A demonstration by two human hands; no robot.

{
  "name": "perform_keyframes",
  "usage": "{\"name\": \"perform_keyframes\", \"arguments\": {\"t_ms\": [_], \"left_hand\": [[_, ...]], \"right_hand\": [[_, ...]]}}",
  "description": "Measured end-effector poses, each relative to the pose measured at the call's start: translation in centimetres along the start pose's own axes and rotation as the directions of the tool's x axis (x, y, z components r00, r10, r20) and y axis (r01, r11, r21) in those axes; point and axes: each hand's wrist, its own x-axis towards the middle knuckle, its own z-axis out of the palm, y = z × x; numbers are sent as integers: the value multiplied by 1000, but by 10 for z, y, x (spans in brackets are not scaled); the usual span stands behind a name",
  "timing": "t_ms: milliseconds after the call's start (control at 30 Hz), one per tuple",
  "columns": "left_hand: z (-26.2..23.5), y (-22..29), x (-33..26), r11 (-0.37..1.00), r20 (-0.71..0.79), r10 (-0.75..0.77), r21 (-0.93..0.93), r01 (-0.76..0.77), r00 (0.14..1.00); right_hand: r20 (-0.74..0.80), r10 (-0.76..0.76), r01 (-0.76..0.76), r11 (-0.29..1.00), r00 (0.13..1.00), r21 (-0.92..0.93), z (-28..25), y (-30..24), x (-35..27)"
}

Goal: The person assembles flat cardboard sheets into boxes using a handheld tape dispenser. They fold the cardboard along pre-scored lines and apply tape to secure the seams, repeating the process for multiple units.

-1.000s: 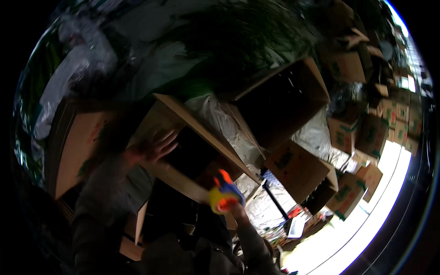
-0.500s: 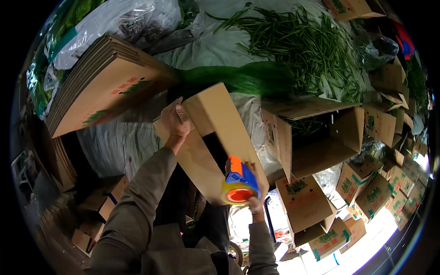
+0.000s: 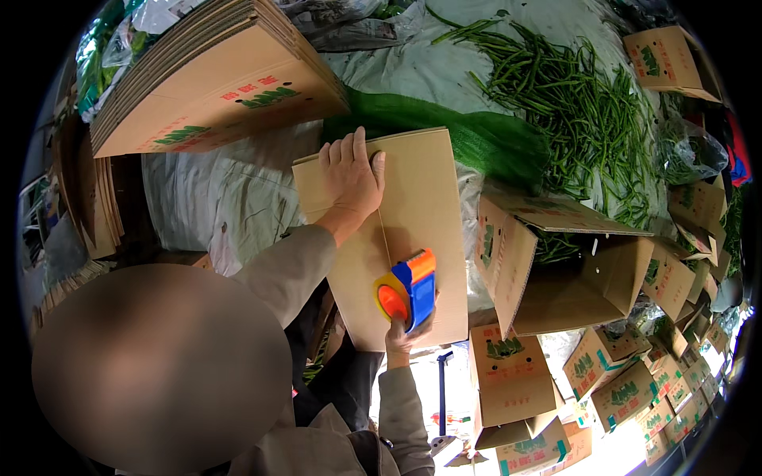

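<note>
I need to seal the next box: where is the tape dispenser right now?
In the head view it is low at centre: the orange-and-blue tape dispenser is in the right hand, on the near end of the cardboard box.

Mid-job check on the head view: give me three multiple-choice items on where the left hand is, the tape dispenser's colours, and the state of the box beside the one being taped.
1. Where does the left hand rest?
A. flat on the cardboard box
B. on the flat carton stack
C. in the green beans

2. What colours is the tape dispenser?
A. black and white
B. orange and blue
C. all green

3. How is the carton to the right of that box?
A. taped shut
B. flattened
C. open, flaps apart

Answers: 1 A, the palm lies near the box's far edge; 2 B, a blue body with orange parts in the right hand; 3 C, its dark inside shows.
</note>
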Motion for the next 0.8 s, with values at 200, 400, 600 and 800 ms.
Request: {"name": "perform_keyframes", "arguments": {"t_ms": [200,400,600,800], "left_hand": [[-4,-3,1,997,-17,43,-70,-44,999],[-1,-5,1,995,-10,43,-85,-44,999],[2,-7,0,998,-13,35,-58,-35,999],[-3,-8,7,993,44,63,-106,-58,997]], "right_hand": [[-59,-229,225,972,972,-61,-8,-13,-9],[87,-391,401,897,916,-188,-14,-3,-14],[64,-373,378,905,926,-195,-11,19,-20],[-48,-284,277,954,958,-115,-15,64,-47]]}}
